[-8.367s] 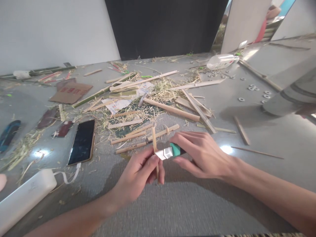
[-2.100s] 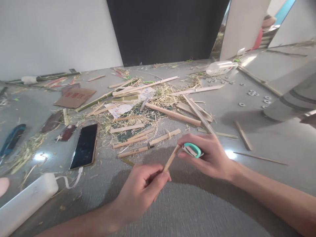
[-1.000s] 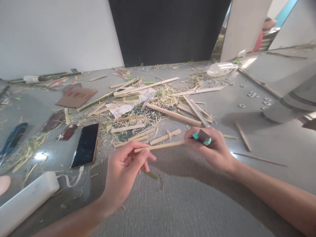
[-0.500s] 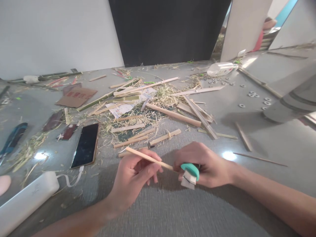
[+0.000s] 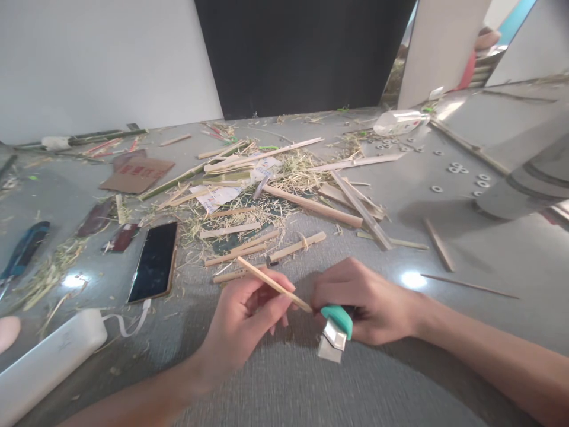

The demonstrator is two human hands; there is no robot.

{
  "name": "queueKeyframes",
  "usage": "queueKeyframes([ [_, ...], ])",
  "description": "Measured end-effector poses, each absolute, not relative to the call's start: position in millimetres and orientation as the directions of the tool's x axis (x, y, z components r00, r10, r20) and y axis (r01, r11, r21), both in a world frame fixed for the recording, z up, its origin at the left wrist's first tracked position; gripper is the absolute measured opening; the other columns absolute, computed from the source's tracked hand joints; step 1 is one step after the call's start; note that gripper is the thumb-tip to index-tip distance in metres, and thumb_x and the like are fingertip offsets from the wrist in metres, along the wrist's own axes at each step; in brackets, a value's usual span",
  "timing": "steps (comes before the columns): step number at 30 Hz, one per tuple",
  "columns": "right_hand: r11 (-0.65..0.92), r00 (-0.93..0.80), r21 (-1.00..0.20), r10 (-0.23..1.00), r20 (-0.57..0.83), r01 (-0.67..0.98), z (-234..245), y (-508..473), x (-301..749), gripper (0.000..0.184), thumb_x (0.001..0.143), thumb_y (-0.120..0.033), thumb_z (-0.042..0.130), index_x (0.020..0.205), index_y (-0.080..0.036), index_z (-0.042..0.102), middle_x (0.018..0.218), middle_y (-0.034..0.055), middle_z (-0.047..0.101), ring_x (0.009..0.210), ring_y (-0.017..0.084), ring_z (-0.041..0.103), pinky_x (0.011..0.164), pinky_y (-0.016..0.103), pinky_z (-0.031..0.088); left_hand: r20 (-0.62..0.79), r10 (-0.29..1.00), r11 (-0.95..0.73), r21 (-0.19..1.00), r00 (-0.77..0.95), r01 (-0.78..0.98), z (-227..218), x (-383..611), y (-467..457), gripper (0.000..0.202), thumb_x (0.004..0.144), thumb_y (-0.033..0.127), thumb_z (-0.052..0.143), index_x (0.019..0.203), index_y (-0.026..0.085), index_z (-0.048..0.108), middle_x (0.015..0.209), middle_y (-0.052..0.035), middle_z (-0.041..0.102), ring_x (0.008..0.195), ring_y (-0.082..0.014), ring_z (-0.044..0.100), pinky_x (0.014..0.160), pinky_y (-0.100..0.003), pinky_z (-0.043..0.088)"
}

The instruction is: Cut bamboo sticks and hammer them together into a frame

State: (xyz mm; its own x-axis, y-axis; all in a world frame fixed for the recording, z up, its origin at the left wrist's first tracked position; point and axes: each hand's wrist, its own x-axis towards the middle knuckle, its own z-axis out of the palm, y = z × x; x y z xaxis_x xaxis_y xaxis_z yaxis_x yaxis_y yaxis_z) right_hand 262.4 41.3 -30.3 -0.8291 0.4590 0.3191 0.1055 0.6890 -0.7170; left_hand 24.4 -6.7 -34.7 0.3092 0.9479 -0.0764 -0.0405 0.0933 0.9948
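Note:
My left hand (image 5: 242, 323) pinches a thin bamboo stick (image 5: 272, 284) that slants up to the left. Its near end points at my right hand (image 5: 367, 299). That hand is wrapped round a teal-handled utility knife (image 5: 334, 331), whose silver blade points down toward me. Both hands hover low over the grey table (image 5: 311, 379), close together.
Bamboo strips and shavings (image 5: 267, 196) litter the table's middle. A black phone (image 5: 154, 260) and a white power bank (image 5: 48, 359) lie at the left, cardboard (image 5: 136, 174) farther back. Small washers (image 5: 457, 171) and a plastic bottle (image 5: 398, 121) sit at the right.
The stick went from level between my hands to slanting up-left. My right hand dropped nearer to me and turned the knife, so its blade now points down.

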Motion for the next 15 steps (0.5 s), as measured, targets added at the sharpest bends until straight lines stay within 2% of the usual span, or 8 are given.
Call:
queueKeyframes([
  [5, 0.706, -0.841, -0.699, 0.443, 0.311, 0.114, -32.0, 41.1, 262.2, 0.006, 0.083, -0.013, 0.062, 0.079, -0.018, 0.062, 0.067, -0.0020, 0.050, 0.061, 0.012, 0.039, 0.057, 0.029, 0.028, -0.160, 0.917, 0.159, 0.987, 0.366, 0.034, -33.9, 25.3, -7.4, 0.016, 0.093, 0.033, 0.069, 0.093, 0.017, 0.070, 0.069, -0.0002, 0.064, 0.055, -0.0087, 0.056, 0.049, -0.018, 0.045],
  [10, 0.711, -0.845, -0.693, 0.439, 0.307, 0.118, -31.2, 41.2, 262.7, 0.007, 0.088, -0.017, 0.062, 0.081, -0.018, 0.062, 0.067, -0.0010, 0.053, 0.061, 0.013, 0.042, 0.057, 0.029, 0.029, -0.112, 0.928, 0.133, 0.990, 0.356, -0.036, -31.3, 24.4, -9.9, 0.020, 0.099, 0.033, 0.061, 0.096, 0.018, 0.073, 0.076, -0.0026, 0.070, 0.062, -0.0104, 0.062, 0.057, -0.020, 0.051],
  [15, 0.711, -0.834, -0.696, 0.439, 0.334, 0.095, -29.8, 41.9, 262.1, 0.009, 0.092, -0.021, 0.060, 0.085, -0.018, 0.064, 0.069, 0.0006, 0.057, 0.062, 0.013, 0.046, 0.057, 0.028, 0.031, -0.034, 0.968, 0.066, 0.990, 0.247, -0.125, -34.0, 20.9, -8.2, 0.023, 0.103, 0.034, 0.058, 0.099, 0.020, 0.075, 0.074, -0.0017, 0.069, 0.065, -0.0112, 0.065, 0.060, -0.021, 0.054],
])
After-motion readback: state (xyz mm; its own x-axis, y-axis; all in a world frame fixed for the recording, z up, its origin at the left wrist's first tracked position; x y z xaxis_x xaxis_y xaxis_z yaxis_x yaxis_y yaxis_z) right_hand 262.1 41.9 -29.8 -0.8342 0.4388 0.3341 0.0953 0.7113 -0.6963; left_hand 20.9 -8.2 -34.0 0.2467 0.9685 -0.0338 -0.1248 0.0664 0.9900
